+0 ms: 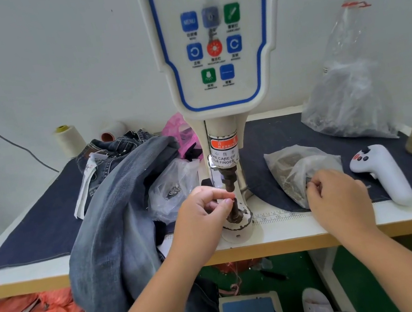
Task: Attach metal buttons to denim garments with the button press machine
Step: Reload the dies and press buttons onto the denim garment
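Our left hand (202,205) pinches a small part at the press post (235,209), while our right hand (336,193), farther right, pinches inside the button bag (290,169).

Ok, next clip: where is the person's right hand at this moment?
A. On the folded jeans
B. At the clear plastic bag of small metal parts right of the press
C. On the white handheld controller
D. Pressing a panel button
B: the right hand has its fingers curled at the mouth of the clear plastic bag, while the white controller lies untouched further right and the left hand is at the press's lower die.
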The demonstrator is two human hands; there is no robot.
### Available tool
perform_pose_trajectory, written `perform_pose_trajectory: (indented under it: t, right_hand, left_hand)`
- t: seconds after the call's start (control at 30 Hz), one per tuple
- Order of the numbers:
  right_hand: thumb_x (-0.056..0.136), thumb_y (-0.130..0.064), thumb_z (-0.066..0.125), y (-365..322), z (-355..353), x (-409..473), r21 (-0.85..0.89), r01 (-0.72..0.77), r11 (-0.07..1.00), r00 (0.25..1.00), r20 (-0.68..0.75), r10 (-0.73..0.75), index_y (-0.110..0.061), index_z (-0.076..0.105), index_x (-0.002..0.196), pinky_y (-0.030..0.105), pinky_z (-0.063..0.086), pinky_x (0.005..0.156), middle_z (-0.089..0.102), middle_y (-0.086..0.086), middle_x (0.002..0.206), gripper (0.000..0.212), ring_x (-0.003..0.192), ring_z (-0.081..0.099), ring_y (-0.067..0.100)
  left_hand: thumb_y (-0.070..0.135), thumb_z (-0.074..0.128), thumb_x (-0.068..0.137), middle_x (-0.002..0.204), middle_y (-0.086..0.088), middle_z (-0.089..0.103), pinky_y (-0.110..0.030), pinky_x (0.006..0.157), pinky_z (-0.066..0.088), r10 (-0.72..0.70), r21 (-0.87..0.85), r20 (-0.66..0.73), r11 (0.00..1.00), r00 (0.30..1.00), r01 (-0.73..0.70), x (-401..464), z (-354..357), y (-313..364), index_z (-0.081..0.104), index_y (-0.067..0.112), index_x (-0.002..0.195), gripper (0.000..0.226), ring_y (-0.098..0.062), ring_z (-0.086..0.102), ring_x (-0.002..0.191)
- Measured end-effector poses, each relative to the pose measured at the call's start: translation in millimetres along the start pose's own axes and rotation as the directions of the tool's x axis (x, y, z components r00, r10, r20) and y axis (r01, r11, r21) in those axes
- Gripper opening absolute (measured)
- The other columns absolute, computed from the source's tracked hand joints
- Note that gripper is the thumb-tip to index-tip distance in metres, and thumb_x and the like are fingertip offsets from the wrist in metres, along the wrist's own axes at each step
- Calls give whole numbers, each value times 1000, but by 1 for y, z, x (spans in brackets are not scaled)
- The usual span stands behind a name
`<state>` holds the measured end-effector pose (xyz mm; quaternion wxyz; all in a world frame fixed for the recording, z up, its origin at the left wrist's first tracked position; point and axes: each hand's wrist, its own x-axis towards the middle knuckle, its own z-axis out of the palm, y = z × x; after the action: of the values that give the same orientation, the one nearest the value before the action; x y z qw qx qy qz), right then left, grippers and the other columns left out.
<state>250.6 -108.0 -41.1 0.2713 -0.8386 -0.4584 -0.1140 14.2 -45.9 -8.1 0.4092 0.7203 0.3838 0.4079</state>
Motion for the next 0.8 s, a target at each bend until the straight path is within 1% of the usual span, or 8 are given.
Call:
perform_pose_trajectory:
  t: [0.17, 0.3, 0.37, 0.43, 0.5, 0.57, 0.7, 0.8]
  right_hand:
    - [95, -17, 51, 1, 1, -1, 69, -3, 998, 999, -54, 6, -17, 54, 68, 35, 33, 63, 50, -4, 63, 27, 59, 46, 16]
    - [98, -16, 50, -1, -2, 1, 184, -2, 983, 997, -78, 16, -8, 54, 75, 46, 44, 69, 54, 3, 70, 25, 68, 51, 25]
    - [99, -16, 48, -2, -5, 1, 263, 44, 964, 996, -82, -23, -7, 54, 77, 46, 44, 70, 54, 3, 74, 24, 71, 51, 24]
    - [100, -15, 47, -10, -10, -2, 397, 76, 915, 996, -80, -48, -12, 52, 79, 35, 43, 66, 53, -1, 74, 22, 72, 51, 14]
    - [100, -16, 47, -25, -18, -12, 549, 78, 832, 997, -59, -54, -20, 52, 82, 16, 39, 62, 53, -6, 74, 19, 72, 51, 3]
    - [99, -20, 48, -45, -23, -27, 616, 118, 779, 992, -32, -125, -26, 53, 86, 10, 39, 62, 54, -10, 74, 15, 74, 52, -3]
    - [98, -18, 51, -74, -27, -56, 615, 325, 719, 935, -94, -342, -23, 56, 89, 8, 41, 69, 54, -16, 77, 12, 80, 55, 2]
    - [98, -23, 48, -84, -25, -65, 627, 373, 684, 906, -87, -415, -17, 59, 93, 8, 42, 65, 52, -17, 80, 14, 76, 55, 2]
  left_hand:
    - [16, 68, 91, 91, 17, 55, -13, 64, 44, 163, 228, 6, 960, 987, -160, -1, 0, 1, 68, 39, 83, 24, -9, 55, 71]
    - [17, 66, 91, 88, 16, 59, -8, 66, 41, 149, 193, -32, 971, 988, -140, -1, -5, -1, 68, 35, 88, 19, -3, 56, 73]
    - [18, 64, 92, 90, 16, 63, -5, 67, 41, 88, 176, -77, 982, 993, -73, 1, -10, -1, 67, 36, 86, 20, 0, 58, 77]
    - [18, 63, 92, 91, 12, 67, -4, 66, 41, -6, 129, -118, 991, 993, 22, 5, -15, 0, 68, 35, 85, 19, 2, 59, 79]
    - [17, 63, 92, 86, 11, 69, -3, 64, 41, -64, 81, -149, 994, 987, 77, 6, -17, 2, 69, 32, 84, 18, 4, 60, 77]
    - [16, 63, 92, 78, 15, 69, -4, 63, 42, -67, 53, -149, 996, 987, 75, 2, -17, 8, 70, 30, 82, 19, 4, 60, 71]
    - [22, 63, 92, 56, 14, 57, -10, 50, 38, -72, -42, -62, 997, 995, 70, -13, -15, 22, 68, 27, 73, 20, 1, 47, 49]
    - [31, 57, 96, 50, 12, 52, -13, 47, 35, -113, -11, 175, 993, 978, 117, -22, -13, 34, 67, 30, 67, 31, -2, 42, 45]
